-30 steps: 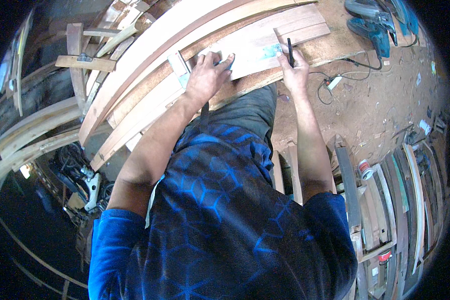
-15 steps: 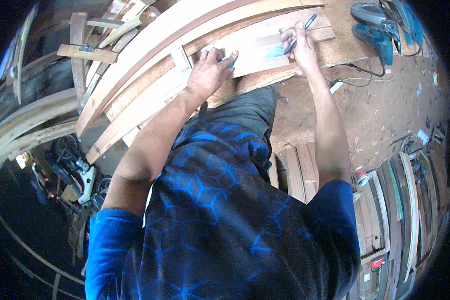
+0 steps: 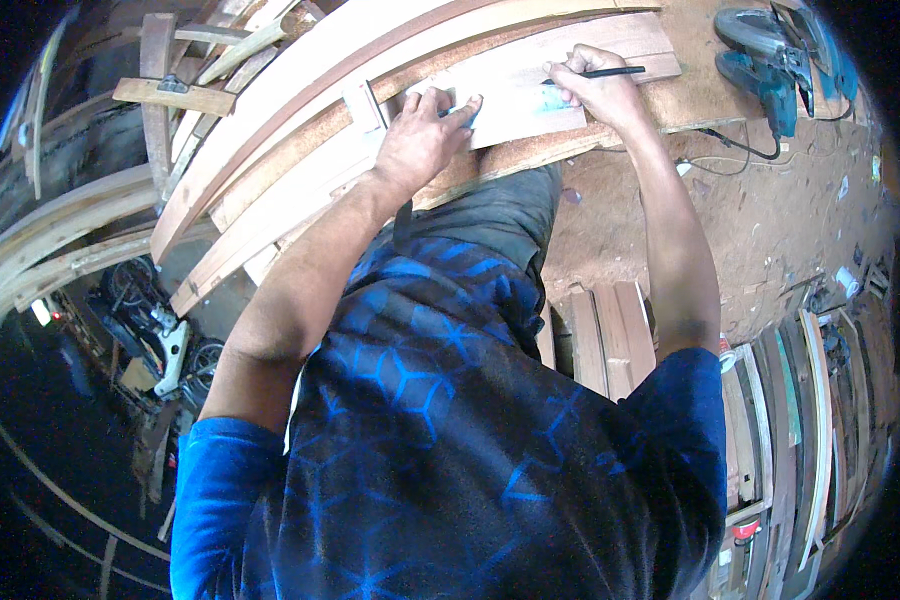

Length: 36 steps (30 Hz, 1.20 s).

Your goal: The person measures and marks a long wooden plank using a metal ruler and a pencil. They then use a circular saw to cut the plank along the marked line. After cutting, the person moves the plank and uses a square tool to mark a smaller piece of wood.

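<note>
A pale board [image 3: 515, 125] lies on the bench in front of me. My left hand [image 3: 425, 140] presses down on it with bent fingers, the thumb stretched to the right. A shiny piece like a metal square [image 3: 373, 104] shows just left of these fingers; most of it is hidden under the hand, and a bluish sheen shows further right. My right hand [image 3: 602, 88] is closed round a slim dark pencil [image 3: 620, 71]. The pencil lies nearly level, its tip to the left over the board, close above the bluish patch. Whether the tip touches the wood I cannot tell.
Long curved planks [image 3: 270, 150] lie along the bench beyond and left of my hands. A blue-green power tool [image 3: 770, 70] with a black cord sits at the bench's right end. Stacked boards [image 3: 610, 330] lie behind me at right. A motorbike [image 3: 170, 350] stands at lower left.
My right hand has shifted slightly and turned. The pencil went from steeply slanted to nearly level, and its tip moved left and farther away. The left hand stays almost in place.
</note>
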Available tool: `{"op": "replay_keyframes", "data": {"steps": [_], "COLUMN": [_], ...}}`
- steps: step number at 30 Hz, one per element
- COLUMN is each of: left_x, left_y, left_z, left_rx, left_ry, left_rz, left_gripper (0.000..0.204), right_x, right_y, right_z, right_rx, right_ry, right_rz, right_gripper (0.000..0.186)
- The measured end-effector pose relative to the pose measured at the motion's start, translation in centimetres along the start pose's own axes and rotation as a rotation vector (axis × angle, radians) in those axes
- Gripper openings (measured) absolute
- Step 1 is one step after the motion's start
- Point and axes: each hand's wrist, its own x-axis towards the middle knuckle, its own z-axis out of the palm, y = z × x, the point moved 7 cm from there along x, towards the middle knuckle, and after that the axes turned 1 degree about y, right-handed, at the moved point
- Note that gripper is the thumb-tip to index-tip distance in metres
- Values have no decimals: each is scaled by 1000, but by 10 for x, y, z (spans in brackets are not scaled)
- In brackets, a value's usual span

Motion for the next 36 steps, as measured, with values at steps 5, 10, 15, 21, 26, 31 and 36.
{"op": "replay_keyframes", "data": {"steps": [5, 10, 15, 21, 26, 31, 36], "left_x": [-1, -1, 0, 0, -1, 0, 0], "left_y": [0, 0, -1, -2, 0, 0, 1], "left_z": [0, 1, 2, 3, 1, 0, 0], "left_rx": [-11, 10, 10, 0, 20, 15, 14], "left_ry": [-19, -33, -37, -53, -28, -28, -33], "left_rz": [-15, -13, -13, -24, -18, -13, -14], "left_gripper": [47, 46, 47, 47, 47, 47, 47], "right_x": [6, 7, 7, 7, 8, 5, 2], "right_y": [6, 8, 3, 3, 5, 4, -3], "right_z": [-2, -2, -3, -2, -1, -1, 0], "right_rx": [-93, -107, -172, -218, -168, -77, -127], "right_ry": [68, 69, 63, 62, 59, 69, 62], "right_rz": [-23, -34, -43, -56, -66, -10, -12], "right_gripper": [35, 33, 32, 31, 33, 36, 36]}}
